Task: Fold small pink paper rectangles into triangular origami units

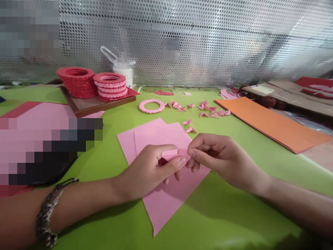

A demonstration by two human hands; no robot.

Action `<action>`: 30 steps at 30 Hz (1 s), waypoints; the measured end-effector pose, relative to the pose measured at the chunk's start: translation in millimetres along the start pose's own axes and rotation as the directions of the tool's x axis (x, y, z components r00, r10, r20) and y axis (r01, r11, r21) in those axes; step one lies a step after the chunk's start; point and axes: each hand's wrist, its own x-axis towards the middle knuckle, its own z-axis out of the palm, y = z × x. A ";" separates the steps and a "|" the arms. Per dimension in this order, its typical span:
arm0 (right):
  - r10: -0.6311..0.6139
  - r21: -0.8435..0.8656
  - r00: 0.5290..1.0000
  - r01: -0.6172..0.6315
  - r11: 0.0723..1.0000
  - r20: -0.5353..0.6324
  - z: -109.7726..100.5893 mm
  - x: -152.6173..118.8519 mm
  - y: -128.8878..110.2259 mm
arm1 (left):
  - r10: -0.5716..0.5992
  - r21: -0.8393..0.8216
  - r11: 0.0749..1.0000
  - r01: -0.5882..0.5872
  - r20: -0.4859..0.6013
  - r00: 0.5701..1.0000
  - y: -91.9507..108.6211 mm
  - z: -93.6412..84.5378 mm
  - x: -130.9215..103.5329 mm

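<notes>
Held between left hand [152, 166] and right hand [221, 158], at the meeting point of the fingertips: folded pink paper strip [170, 153]. Aligned left to right along its long axis, nearly level, from left index finger to right fingertips. Gripped by left thumb and fingers; pinched at the right end by right thumb and forefinger. Under both hands: overlapping pink paper sheets [179, 189]. Just beyond right hand: small folded pink pieces [191, 130]. Well beyond left hand: pink toothed ring [151, 110].
</notes>
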 end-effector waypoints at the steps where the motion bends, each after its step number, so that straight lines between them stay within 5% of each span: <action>1: -0.004 -0.002 1.000 0.004 1.000 -0.009 -0.1 0.1 0.2 | -0.007 -0.001 1.000 0.007 -0.004 1.000 -0.5 -0.1 0.4; 8: -0.133 -0.200 0.988 0.115 0.973 -0.078 0.4 -2.5 0.6 | -0.030 -0.078 0.997 0.028 -0.024 0.999 -2.6 0.4 3.1; 13: -0.362 -0.442 0.924 0.276 0.853 -0.123 2.0 -7.2 -1.2 | -0.026 -0.190 0.982 0.024 -0.004 1.000 -1.1 -0.7 3.8; 19: -0.606 -0.708 0.783 0.509 0.490 0.143 -3.9 -6.8 5.2 | -0.051 -0.271 0.961 0.050 0.001 0.999 -0.4 -1.8 4.1; 23: -0.612 -0.722 0.695 0.635 0.277 0.377 -10.5 -7.6 7.5 | -0.062 -0.299 0.952 0.063 0.014 0.998 1.1 -1.4 5.2; 30: -0.615 -0.748 0.606 0.663 0.041 0.504 -8.9 -9.4 -7.8 | -0.077 -0.292 0.952 0.090 0.056 0.995 2.0 -1.4 6.6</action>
